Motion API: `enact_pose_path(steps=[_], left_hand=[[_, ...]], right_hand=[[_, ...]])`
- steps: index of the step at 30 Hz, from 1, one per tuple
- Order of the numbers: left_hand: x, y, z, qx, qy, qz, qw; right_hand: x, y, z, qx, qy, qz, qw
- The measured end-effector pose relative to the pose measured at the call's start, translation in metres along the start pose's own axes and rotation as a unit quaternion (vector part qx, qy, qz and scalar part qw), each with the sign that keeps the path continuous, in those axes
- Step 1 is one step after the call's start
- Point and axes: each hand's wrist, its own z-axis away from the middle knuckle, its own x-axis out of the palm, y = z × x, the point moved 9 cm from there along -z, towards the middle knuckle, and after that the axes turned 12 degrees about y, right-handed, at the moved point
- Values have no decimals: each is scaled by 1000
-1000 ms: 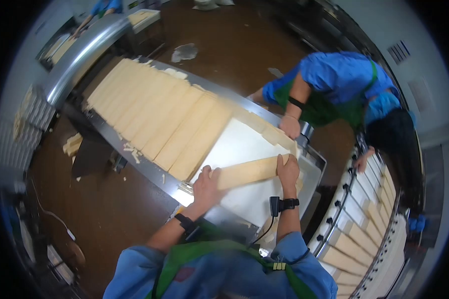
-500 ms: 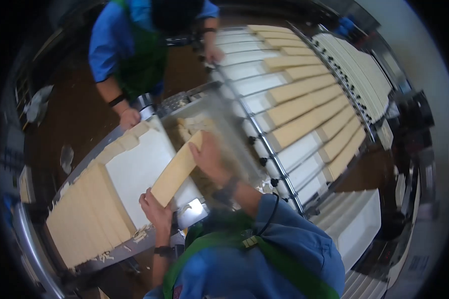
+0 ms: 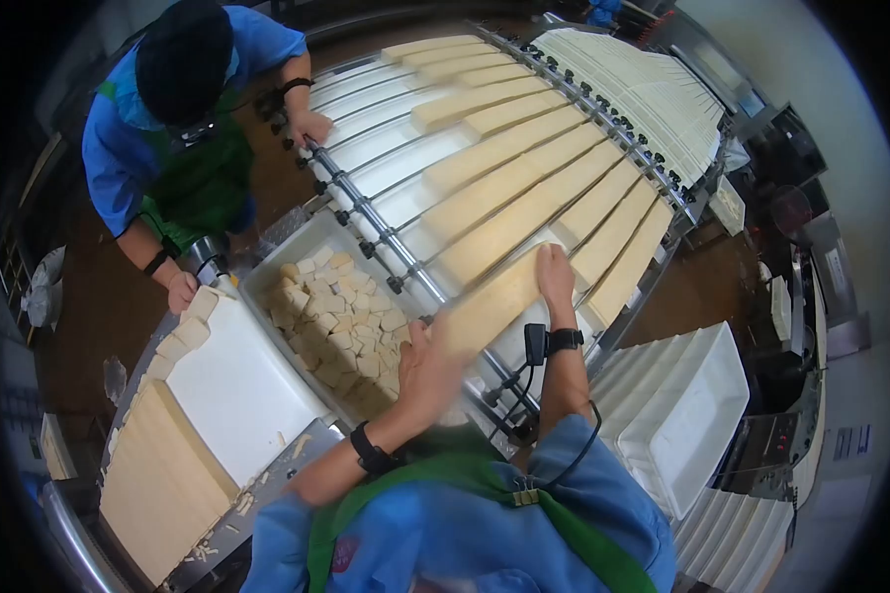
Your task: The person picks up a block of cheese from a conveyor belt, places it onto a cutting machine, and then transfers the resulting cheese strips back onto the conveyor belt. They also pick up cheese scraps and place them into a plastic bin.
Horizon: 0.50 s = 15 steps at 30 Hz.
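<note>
The right hand [image 3: 556, 277] has its thumb and fingers clamped on the upper right end of a long, flat, pale-tan rectangular strip [image 3: 499, 304]; the left hand [image 3: 430, 374], blurred, closes on the lower left end. The strip slants between the 2 hands, above a round silver metal rail [image 3: 407, 259] at the edge of a white conveyor [image 3: 391, 168] crossed by thin dark rods. More tan strips [image 3: 509, 229] lie in rows on it.

Left of the left hand, a white rectangular plastic bin [image 3: 262, 267] holds many broken tan pieces [image 3: 341, 316]. Beyond the bin are a smooth white board [image 3: 232, 381] and wide tan sheets [image 3: 163, 474]. Stacked white plastic trays [image 3: 697, 425] stand right of the right forearm. Across the bin, a co-worker in a blue shirt and green apron [image 3: 203, 178] has 1 hand at the rail and 1 near the board's corner.
</note>
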Motion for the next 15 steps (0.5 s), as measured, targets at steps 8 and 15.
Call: enact_pose_path(steps=[8, 15], left_hand=[[64, 0, -50, 29, -2, 28, 999], [92, 7, -66, -108, 45, 125, 985]], right_hand=[[29, 12, -37, -42, -13, 239, 970], [24, -19, 39, -177, 12, 81, 981]])
